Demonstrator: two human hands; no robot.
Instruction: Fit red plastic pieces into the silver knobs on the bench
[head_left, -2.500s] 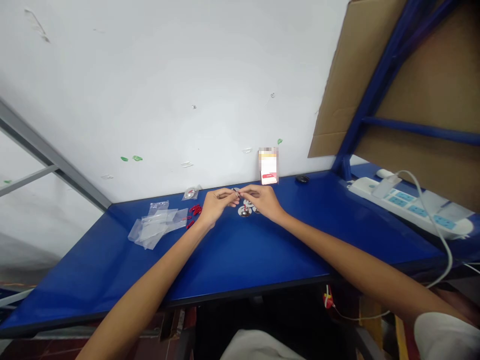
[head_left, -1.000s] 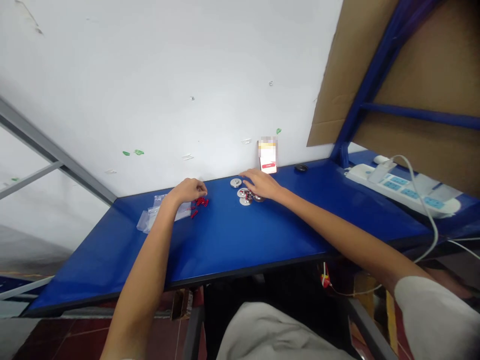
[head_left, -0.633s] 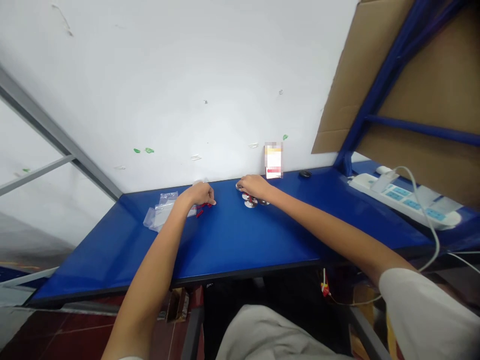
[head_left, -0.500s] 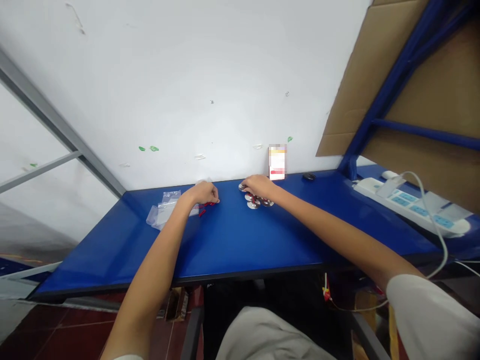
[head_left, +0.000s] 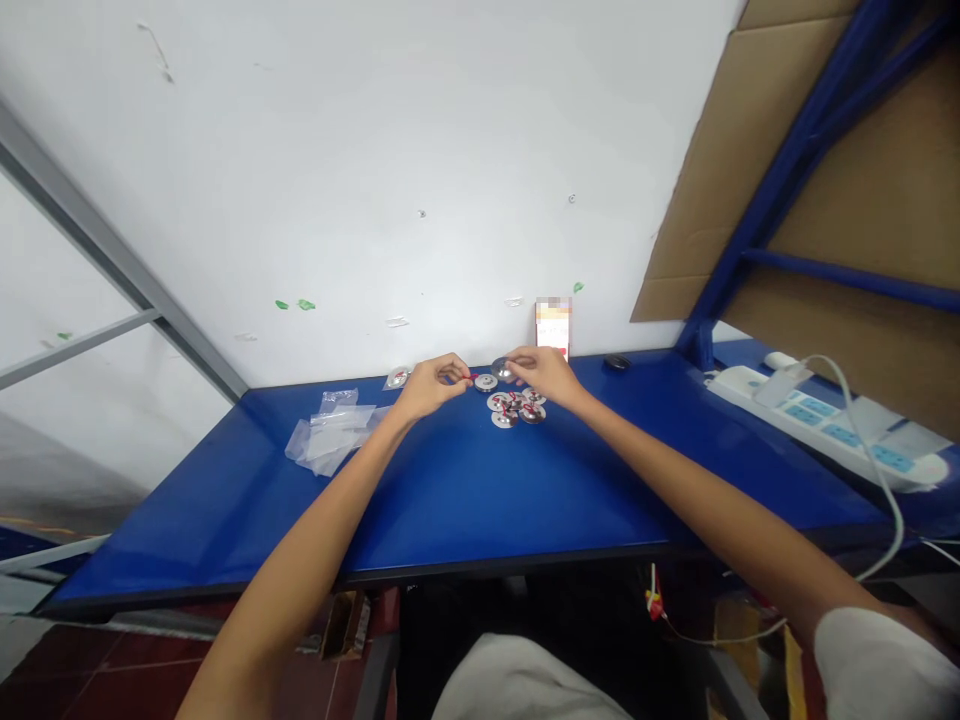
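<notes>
Near the wall, my left hand (head_left: 435, 385) pinches a thin red cord (head_left: 472, 379) between thumb and fingertips. Just right of those fingertips lies a small silver disc (head_left: 486, 383) with a raised middle; whether the cord is tied to it cannot be made out. My right hand (head_left: 545, 370) grips the edge of a second domed metal disc, a finger cymbal by its look (head_left: 502, 370), tilted above the table. Below it rests a loose pile of similar finger cymbals with red cords (head_left: 514, 404). Behind my left hand a clear packet (head_left: 397, 377) holds another disc.
Clear plastic bags (head_left: 330, 435) lie on the blue table (head_left: 465, 500) at left. A phone (head_left: 553, 325) leans on the wall, with a small black object (head_left: 617, 361) beside it. A white power strip (head_left: 825, 425) with a cable stands at right.
My left hand has moved right from beside the plastic bags, now with a red cord at its fingertips. My right hand has lifted a finger cymbal slightly and shifted right.
</notes>
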